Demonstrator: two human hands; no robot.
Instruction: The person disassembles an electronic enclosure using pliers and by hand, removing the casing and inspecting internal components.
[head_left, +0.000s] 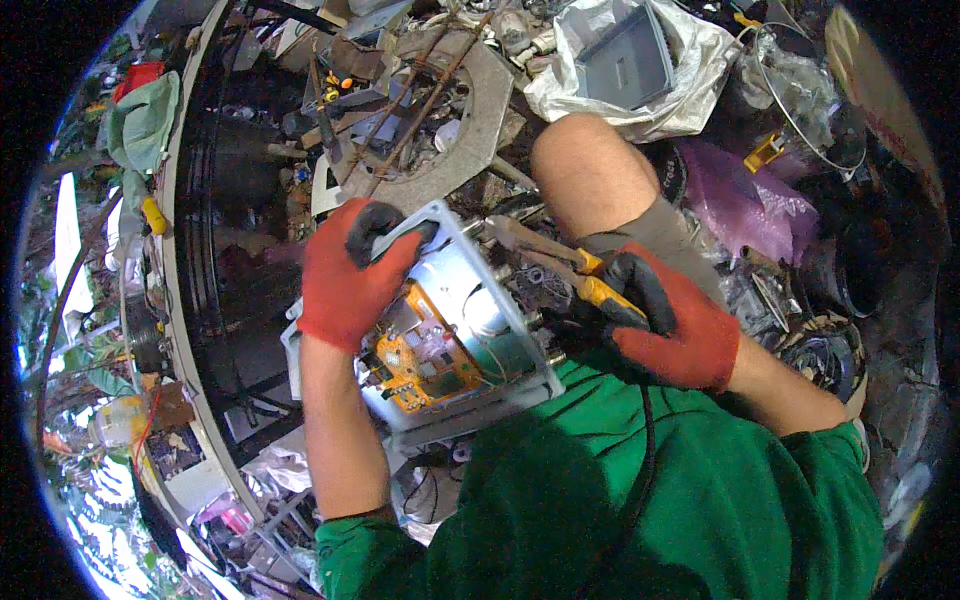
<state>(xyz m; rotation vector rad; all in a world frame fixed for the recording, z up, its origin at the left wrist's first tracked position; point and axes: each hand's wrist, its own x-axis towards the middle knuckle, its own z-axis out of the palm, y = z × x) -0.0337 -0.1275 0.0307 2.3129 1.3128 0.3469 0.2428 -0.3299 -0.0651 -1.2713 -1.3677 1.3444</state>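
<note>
Left hand grips the grey housing up top, right hand the pliers. Probably stiff, but the circuit board looks fragile, so hold the rim.

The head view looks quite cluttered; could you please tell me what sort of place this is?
Probably a scrap or salvage spot, though not certain: a circuit board shows inside an opened case, with a white sack and scattered junk farther ahead.
</note>
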